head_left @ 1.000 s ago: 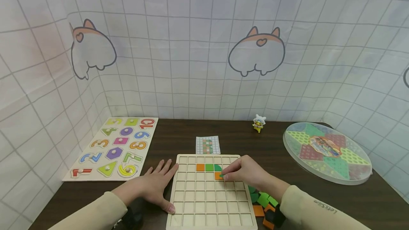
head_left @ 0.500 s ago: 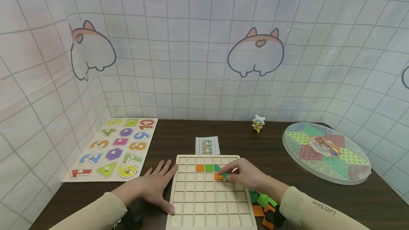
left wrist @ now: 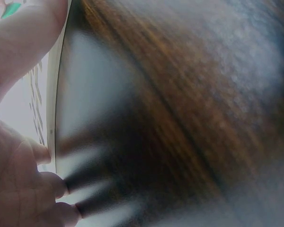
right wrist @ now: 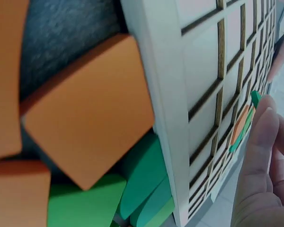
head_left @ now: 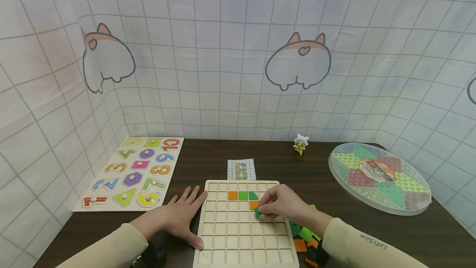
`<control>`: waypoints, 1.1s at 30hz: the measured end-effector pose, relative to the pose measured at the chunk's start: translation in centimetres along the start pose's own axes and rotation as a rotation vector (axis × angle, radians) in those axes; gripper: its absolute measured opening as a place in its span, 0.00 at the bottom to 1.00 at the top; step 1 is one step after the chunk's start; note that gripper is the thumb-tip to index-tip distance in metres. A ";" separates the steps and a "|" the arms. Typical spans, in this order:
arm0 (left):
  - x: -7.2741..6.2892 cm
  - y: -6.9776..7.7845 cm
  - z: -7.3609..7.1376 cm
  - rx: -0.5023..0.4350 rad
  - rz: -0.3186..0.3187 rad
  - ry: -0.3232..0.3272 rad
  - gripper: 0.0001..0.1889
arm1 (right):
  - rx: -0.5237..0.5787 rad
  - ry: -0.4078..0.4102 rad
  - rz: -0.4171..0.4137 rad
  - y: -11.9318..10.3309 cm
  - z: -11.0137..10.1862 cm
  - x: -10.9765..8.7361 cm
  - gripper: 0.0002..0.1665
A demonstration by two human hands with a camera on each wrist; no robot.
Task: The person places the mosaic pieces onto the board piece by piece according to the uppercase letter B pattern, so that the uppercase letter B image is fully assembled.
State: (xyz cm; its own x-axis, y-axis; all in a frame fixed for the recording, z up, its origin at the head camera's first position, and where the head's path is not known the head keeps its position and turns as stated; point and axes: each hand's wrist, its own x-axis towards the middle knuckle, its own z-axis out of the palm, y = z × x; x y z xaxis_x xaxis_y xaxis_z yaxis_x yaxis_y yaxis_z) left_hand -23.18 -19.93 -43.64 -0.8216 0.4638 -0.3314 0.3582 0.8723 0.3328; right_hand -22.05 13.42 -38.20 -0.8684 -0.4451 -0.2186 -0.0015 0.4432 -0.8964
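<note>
My right hand (head_left: 284, 205) pinches a dark green tile (head_left: 257, 213) between thumb and fingers, low over the wooden grid board (head_left: 240, 229). Just beyond that tile lies an orange square tile (head_left: 253, 204). The row behind it holds another orange square (head_left: 232, 195), a light green square (head_left: 243, 195) and a dark green rounded tile (head_left: 253, 196). My left hand (head_left: 180, 217) lies with fingers spread along the board's left edge, its thumb touching the frame. In the right wrist view the pinched green tile (right wrist: 255, 98) is partly covered by my fingertips.
Loose orange tiles (right wrist: 92, 111) and green tiles (head_left: 306, 234) are heaped against the board's right side. A pattern card (head_left: 241, 169) lies behind the board. Around stand a number puzzle (head_left: 132, 179), a small figurine (head_left: 301, 144) and a round board game (head_left: 381, 178).
My right hand has drawn the dark green tile back from beside the orange square, turned it, and brought it nearer, just below that square. My left hand has stayed put.
</note>
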 end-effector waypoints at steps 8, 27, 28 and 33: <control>0.0 -0.2 0.1 0.000 0.007 -0.001 0.78 | -0.001 0.038 0.057 0.3 1.0 0.3 0.04; 0.0 -0.3 0.2 0.008 0.006 0.000 0.78 | -0.434 0.159 -0.077 0.1 2.1 0.7 0.06; 0.0 -0.3 0.2 0.009 0.008 0.001 0.78 | -0.433 0.156 -0.075 0.1 2.2 0.7 0.06; 0.2 -0.4 0.3 0.011 0.011 0.005 0.78 | -0.427 0.148 -0.065 0.1 2.2 0.6 0.06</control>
State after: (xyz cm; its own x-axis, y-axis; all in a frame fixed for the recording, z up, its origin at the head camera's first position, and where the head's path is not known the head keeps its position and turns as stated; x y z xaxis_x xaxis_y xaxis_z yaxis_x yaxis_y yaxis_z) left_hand -23.31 -20.15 -44.10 -0.8198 0.4730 -0.3229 0.3724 0.8686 0.3268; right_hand -21.47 11.53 -39.29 -0.9211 -0.3806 -0.0817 -0.2359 0.7127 -0.6606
